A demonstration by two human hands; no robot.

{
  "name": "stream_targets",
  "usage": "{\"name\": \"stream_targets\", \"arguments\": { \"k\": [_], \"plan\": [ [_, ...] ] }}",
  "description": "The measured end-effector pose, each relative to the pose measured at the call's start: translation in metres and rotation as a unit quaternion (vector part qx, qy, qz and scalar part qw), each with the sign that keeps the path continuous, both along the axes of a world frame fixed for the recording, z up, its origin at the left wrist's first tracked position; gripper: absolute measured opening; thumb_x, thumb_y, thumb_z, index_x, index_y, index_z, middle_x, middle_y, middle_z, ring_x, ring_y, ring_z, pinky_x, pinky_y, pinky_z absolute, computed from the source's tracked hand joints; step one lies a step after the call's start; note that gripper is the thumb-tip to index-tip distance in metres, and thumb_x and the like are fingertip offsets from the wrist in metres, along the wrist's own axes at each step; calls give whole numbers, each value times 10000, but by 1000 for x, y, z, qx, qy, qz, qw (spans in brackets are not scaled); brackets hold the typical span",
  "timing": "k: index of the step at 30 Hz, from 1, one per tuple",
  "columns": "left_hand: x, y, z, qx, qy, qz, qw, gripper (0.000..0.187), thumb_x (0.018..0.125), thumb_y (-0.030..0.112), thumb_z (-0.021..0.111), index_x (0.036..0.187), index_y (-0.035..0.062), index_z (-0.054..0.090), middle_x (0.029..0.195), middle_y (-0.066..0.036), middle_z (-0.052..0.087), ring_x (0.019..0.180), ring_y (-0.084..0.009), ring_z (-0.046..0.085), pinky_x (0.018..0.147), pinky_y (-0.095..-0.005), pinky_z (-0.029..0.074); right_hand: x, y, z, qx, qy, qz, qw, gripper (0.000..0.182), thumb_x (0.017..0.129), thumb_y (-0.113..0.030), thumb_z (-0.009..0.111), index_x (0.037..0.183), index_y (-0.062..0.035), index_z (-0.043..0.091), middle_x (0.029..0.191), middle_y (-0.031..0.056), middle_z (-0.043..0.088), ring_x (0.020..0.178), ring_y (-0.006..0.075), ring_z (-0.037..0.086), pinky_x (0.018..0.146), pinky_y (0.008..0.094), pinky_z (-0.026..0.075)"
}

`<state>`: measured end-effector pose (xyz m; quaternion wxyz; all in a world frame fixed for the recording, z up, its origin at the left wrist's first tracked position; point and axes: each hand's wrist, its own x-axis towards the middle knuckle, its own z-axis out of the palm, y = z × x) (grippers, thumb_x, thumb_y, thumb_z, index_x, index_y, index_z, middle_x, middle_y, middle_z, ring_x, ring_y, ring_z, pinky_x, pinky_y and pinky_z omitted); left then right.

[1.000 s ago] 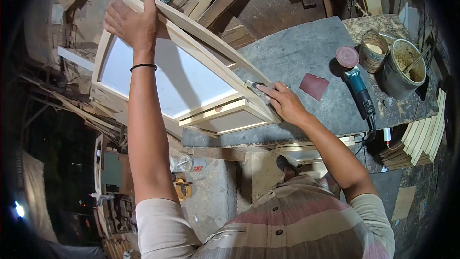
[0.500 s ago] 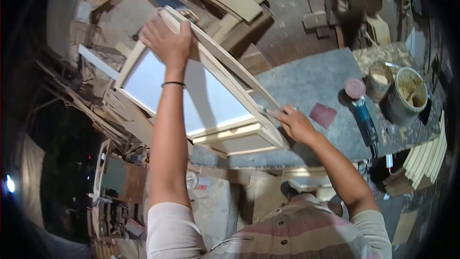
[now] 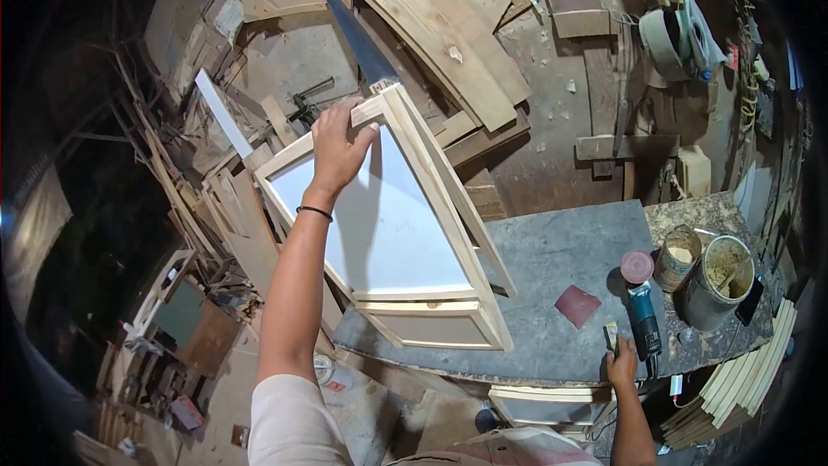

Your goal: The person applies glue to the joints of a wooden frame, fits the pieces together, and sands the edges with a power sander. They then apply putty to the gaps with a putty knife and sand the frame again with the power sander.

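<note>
A pale wooden cabinet frame [image 3: 431, 181] with a white panel [image 3: 392, 237] stands tilted in view on the workbench. My left hand [image 3: 338, 148] is closed over its top rail, the thumb on the panel side. At the bench's front edge, my right hand [image 3: 622, 364] is closed around a small dark-handled putty knife [image 3: 611, 338] with a light tip. That hand is just left of a blue power sander [image 3: 642, 306] with a round pink disc. A dark red sandpaper sheet [image 3: 577, 305] lies on the grey bench top, between the cabinet frame and the sander.
A bucket of putty [image 3: 723, 280] and a smaller can [image 3: 678, 257] stand at the bench's right end. Behind the cabinet frame are a handsaw [image 3: 358, 39] and long boards [image 3: 431, 43]. Wood strips [image 3: 750, 371] are stacked at lower right; scrap wood leans at left.
My right hand has moved from the cabinet frame's lower right edge to the bench's front edge beside the sander, with the putty knife. My left hand stays on the top rail. The view has shifted.
</note>
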<state>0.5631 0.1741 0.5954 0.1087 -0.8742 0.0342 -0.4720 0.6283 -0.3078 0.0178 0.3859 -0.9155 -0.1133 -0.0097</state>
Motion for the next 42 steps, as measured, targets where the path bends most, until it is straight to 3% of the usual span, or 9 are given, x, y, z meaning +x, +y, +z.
{"name": "stream_targets", "arguments": {
  "k": [8, 11, 14, 16, 18, 20, 25, 32, 42],
  "plan": [
    [3, -7, -3, -13, -22, 12, 1000, 490, 866, 373, 679, 1249, 76, 609, 1186, -137, 633, 1152, -315, 546, 1029, -427, 350, 17, 25, 1, 144, -14, -1, 989, 575, 683, -8, 816, 1220, 0, 610, 1152, 218, 651, 1089, 409, 634, 955, 442, 499],
    [4, -5, -4, -23, -29, -1, 999, 502, 888, 422, 669, 1241, 69, 613, 1173, -144, 629, 1143, -315, 541, 1018, -428, 350, 32, 57, 38, 219, -2, 51, 974, 445, 742, -48, 808, 1138, 5, 610, 968, 120, 697, 890, 216, 663, 817, 352, 531],
    [8, -12, -2, -97, -45, -2, 994, 488, 919, 493, 635, 1164, 74, 682, 1107, -116, 663, 1094, -298, 563, 969, -414, 367, 29, 93, 167, 325, 173, 120, 922, 257, 944, -156, 671, 1144, 0, 632, 966, 79, 689, 876, 190, 660, 788, 333, 533],
    [15, -20, -2, -106, -88, 29, 990, 535, 927, 567, 612, 1071, 66, 732, 1044, -104, 680, 1053, -289, 574, 932, -408, 378, 31, 115, 238, 332, 123, 170, 920, 277, 1005, -147, 584, 1230, 5, 635, 1006, 82, 686, 916, 185, 643, 842, 331, 519],
    [18, -23, -3, -93, -111, 32, 989, 568, 914, 597, 616, 1049, 58, 736, 1035, -101, 684, 1029, -288, 571, 930, -406, 374, 24, 135, 308, 311, -49, 235, 919, 332, 1022, -112, 546, 1330, -3, 608, 1028, 92, 680, 965, 184, 621, 913, 336, 492],
    [15, -21, -4, -96, -117, 37, 988, 566, 933, 589, 595, 1048, 52, 730, 1038, -100, 677, 1019, -285, 565, 932, -400, 368, 18, 157, 373, 278, -272, 286, 876, 383, 998, -69, 562, 1378, -35, 591, 993, 168, 663, 893, 249, 637, 800, 332, 488],
    [13, -6, -11, -54, -147, -24, 987, 423, 1013, 458, 537, 1070, 75, 707, 1030, -80, 672, 995, -278, 561, 909, -410, 382, -2, 199, 491, 117, -444, 291, 839, 468, 920, -24, 627, 1376, -130, 618, 1185, 181, 614, 1079, 369, 592, 897, 423, 495],
    [11, 0, -14, -72, -172, -95, 978, 439, 1077, 364, 386, 1056, 49, 692, 1004, -90, 660, 951, -285, 549, 908, -406, 384, 10, 260, 533, 19, -622, 190, 759, 498, 866, -55, 676, 1343, -189, 632, 1160, 148, 599, 1032, 347, 600, 839, 458, 500],
    [11, 3, -15, -81, -175, -121, 974, 501, 1088, 387, 347, 1037, 33, 698, 1018, -108, 672, 960, -298, 554, 927, -410, 383, 9, 274, 539, -37, -625, 185, 758, 467, 845, -81, 675, 1305, -157, 654, 1141, 138, 596, 992, 326, 606, 793, 444, 506]
  ]
}}
